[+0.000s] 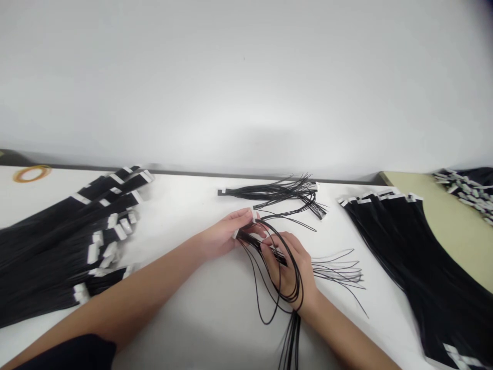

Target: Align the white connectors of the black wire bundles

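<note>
Nearest the table's (pixel 215 329) front edge, a loop of thin black wires (pixel 287 277) is hanging around the right hand (pixel 287 267), its tails running off the front edge. That hand is lying over the loop in the table's middle, its fingers curled and pinching the wires where they gather into a bundle. Just beside it, the left hand (pixel 227 234) is closing thumb and fingers on the bundle's end, where a small white connector (pixel 254 216) is showing at the fingertips. Loose wire ends (pixel 339 267) are fanning out to the right of the right hand, lying flat on the table.

Toward the left edge, a big pile (pixel 57 241) of black strips with white tags is spreading. Toward the right edge, a similar stack (pixel 416 257) is lying, its far ends tagged white.

Farther back, beyond the hands, another wire bundle (pixel 277 194) is resting near the back edge. An orange ring (pixel 31 173) is sitting at the far left corner, and more tagged pieces (pixel 466 191) are lying at the far right on a tan surface (pixel 442 221).
</note>
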The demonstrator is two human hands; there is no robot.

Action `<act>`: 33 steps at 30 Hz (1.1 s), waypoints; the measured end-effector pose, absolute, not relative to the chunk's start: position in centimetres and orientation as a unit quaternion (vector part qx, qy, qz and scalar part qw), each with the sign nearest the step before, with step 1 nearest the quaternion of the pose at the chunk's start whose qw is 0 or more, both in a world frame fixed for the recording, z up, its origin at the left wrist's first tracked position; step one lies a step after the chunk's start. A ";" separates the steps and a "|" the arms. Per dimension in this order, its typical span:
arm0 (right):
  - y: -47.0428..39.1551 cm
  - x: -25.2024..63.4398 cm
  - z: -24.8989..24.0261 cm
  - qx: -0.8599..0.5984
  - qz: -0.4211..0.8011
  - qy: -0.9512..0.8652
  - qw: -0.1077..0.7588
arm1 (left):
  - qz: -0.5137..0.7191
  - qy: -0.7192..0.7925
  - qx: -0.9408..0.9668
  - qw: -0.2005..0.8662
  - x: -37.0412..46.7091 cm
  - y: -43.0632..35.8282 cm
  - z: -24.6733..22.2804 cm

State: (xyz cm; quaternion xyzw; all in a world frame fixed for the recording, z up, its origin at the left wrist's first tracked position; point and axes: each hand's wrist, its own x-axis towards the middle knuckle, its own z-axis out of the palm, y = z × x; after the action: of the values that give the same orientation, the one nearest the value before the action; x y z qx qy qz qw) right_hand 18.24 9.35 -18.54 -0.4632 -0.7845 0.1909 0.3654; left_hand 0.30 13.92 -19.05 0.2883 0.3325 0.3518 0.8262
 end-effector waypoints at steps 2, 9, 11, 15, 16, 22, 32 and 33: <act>9.3 18.3 -18.8 -0.473 0.165 -0.790 0.354 | 0.348 0.335 0.295 0.824 0.3 13.9 -19.0; 9.9 19.7 -18.1 -0.497 0.205 -0.762 0.360 | 0.349 0.343 0.287 0.824 0.5 14.0 -18.9; 10.3 20.4 -17.1 -0.497 0.268 -0.747 0.350 | 0.355 0.344 0.285 0.821 0.5 14.1 -19.0; 10.6 22.1 -14.9 -0.482 0.451 -0.674 0.332 | 0.358 0.352 0.281 0.818 0.5 14.1 -19.3; 10.6 22.4 -14.5 -0.479 0.487 -0.643 0.347 | 0.356 0.355 0.281 0.818 0.5 14.1 -19.2; 11.0 24.7 -13.5 -0.418 0.634 -0.451 0.468 | 0.334 0.375 0.290 0.815 0.5 14.1 -19.1; 11.8 24.8 -14.7 -0.269 0.676 -0.408 0.552 | 0.326 0.364 0.302 0.818 0.6 14.0 -18.8; 11.8 24.5 -14.8 -0.267 0.671 -0.397 0.566 | 0.325 0.363 0.304 0.818 0.6 14.0 -18.8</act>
State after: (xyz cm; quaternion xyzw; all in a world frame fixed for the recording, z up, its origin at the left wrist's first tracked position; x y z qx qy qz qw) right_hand 24.53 11.85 -14.82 -0.2673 -0.3969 0.6714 0.5658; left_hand 0.64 14.02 -18.76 0.3040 0.3635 0.3249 0.8185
